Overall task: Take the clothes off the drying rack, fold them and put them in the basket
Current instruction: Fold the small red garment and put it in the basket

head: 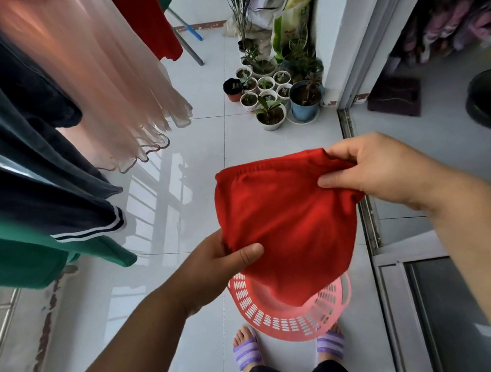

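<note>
Right now you have the red garment (287,227) up in the air, directly above the pink slotted basket (287,321), which sits on the floor tiles just in front of your purple slippers (247,352). Your left hand (215,271) pinches the lower left edge, thumb on top and fingers curled beneath. Your right hand (382,167) grips the upper right corner, where the cloth bunches into its fist. The piece looks already doubled over, though I cannot tell what kind of garment it is.

It reads as light, soft knit with no stiffness: the bottom corner sags toward the basket. Expect it to slump open if one hand lets go, so hold it by the folded edges and corners, and keep both pinches on until it lies flat.

For room, you have open floor ahead and to the left. On your left the hanging clothes are near: the green garment (28,252), the navy one with white stripes (36,194) and the sheer pink dress (93,81). On your right the sliding-door track (367,216) runs just beside the basket. The potted plants (269,89) stand well apart, ahead.
</note>
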A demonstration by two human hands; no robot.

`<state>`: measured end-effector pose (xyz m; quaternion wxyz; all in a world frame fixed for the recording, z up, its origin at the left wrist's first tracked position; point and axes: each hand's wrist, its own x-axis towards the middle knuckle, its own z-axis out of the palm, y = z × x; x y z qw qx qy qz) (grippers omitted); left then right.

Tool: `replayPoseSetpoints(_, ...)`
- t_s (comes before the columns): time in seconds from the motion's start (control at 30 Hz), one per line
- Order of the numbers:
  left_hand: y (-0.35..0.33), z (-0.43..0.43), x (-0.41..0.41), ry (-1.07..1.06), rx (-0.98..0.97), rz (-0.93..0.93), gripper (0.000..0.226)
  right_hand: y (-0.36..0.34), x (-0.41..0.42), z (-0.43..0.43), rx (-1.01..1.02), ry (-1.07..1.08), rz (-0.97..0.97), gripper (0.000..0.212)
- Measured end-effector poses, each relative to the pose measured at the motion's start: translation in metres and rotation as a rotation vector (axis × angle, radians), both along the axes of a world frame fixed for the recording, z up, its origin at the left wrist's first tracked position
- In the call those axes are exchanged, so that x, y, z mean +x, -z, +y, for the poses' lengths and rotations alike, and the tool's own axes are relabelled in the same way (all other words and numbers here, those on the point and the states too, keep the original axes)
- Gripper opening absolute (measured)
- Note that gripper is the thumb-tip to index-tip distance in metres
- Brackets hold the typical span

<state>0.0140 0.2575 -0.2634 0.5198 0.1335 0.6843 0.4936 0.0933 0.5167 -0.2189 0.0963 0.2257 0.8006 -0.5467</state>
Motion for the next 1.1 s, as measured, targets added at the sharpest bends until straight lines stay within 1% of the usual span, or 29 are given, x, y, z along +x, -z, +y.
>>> replayPoseSetpoints(0.07, -0.003, 0.000, -0.002, -0.011, -0.019, 0.006, 0.045, -0.002, 0.000, 0.002, 0.039, 0.024, 0.016, 0.020)
replayPoseSetpoints(0.1, -0.004, -0.001, -0.003, -0.022, -0.027, 0.010, 0.044, -0.002, 0.000, 0.001, 0.045, 0.035, 0.024, 0.019)
replayPoseSetpoints(0.13, -0.007, -0.002, -0.003, -0.030, -0.023, 0.018, 0.050, -0.005, 0.001, 0.001, 0.043, 0.046, 0.046, 0.020)
replayPoseSetpoints(0.17, -0.010, -0.003, -0.002, -0.040, -0.013, 0.023, 0.060, -0.006, 0.002, 0.000, 0.027, 0.066, 0.076, 0.020)
replayPoseSetpoints(0.23, -0.015, -0.004, -0.001, -0.072, -0.006, 0.024, 0.078, -0.006, 0.001, 0.000, -0.055, 0.123, 0.167, 0.020)
replayPoseSetpoints(0.27, -0.016, -0.005, -0.001, -0.094, -0.002, 0.013, 0.079, -0.002, 0.000, -0.002, -0.113, 0.171, 0.209, 0.020)
replayPoseSetpoints(0.3, -0.019, -0.004, 0.000, -0.120, 0.010, -0.012, 0.073, 0.001, 0.000, -0.004, -0.183, 0.234, 0.247, 0.021)
replayPoseSetpoints(0.33, -0.021, -0.003, 0.001, -0.157, 0.027, -0.048, 0.062, 0.009, 0.001, -0.007, -0.260, 0.311, 0.271, 0.021)
replayPoseSetpoints(0.37, -0.025, -0.001, 0.004, -0.207, 0.037, -0.085, 0.051, 0.018, 0.004, -0.011, -0.347, 0.381, 0.277, 0.027)
replayPoseSetpoints(0.4, -0.027, 0.001, 0.006, -0.270, 0.038, -0.123, 0.043, 0.029, 0.007, -0.015, -0.440, 0.428, 0.258, 0.044)
replayPoseSetpoints(0.43, -0.028, 0.003, 0.008, -0.337, 0.023, -0.159, 0.037, 0.041, 0.013, -0.021, -0.528, 0.445, 0.208, 0.066)
replayPoseSetpoints(0.47, -0.026, 0.005, 0.010, -0.405, -0.003, -0.192, 0.034, 0.055, 0.022, -0.028, -0.610, 0.423, 0.142, 0.086)
replayPoseSetpoints(0.5, -0.024, 0.007, 0.011, -0.467, -0.026, -0.218, 0.032, 0.068, 0.031, -0.037, -0.692, 0.378, 0.062, 0.097)
replayPoseSetpoints(0.57, -0.018, 0.009, 0.013, -0.567, -0.061, -0.260, 0.027, 0.092, 0.051, -0.057, -0.868, 0.308, -0.077, 0.106)
replayPoseSetpoints(0.63, -0.006, 0.010, 0.015, -0.620, -0.096, -0.287, 0.026, 0.111, 0.068, -0.072, -0.986, 0.286, -0.139, 0.113)
replayPoseSetpoints(0.73, 0.012, 0.009, 0.019, -0.627, -0.158, -0.309, 0.024, 0.124, 0.080, -0.082, -1.030, 0.192, -0.108, 0.111)
replayPoseSetpoints(0.87, 0.038, 0.009, 0.020, -0.617, -0.203, -0.336, 0.019, 0.140, 0.084, -0.082, -1.116, 0.191, -0.087, 0.106)
replayPoseSetpoints(1.0, 0.060, 0.007, 0.018, -0.575, -0.281, -0.365, 0.020, 0.161, 0.088, -0.086, -0.929, 0.278, -0.150, 0.098)
replayPoseSetpoints(1.1, 0.080, 0.004, 0.016, -0.517, -0.347, -0.414, 0.032, 0.174, 0.089, -0.092, -0.887, 0.319, -0.156, 0.090)
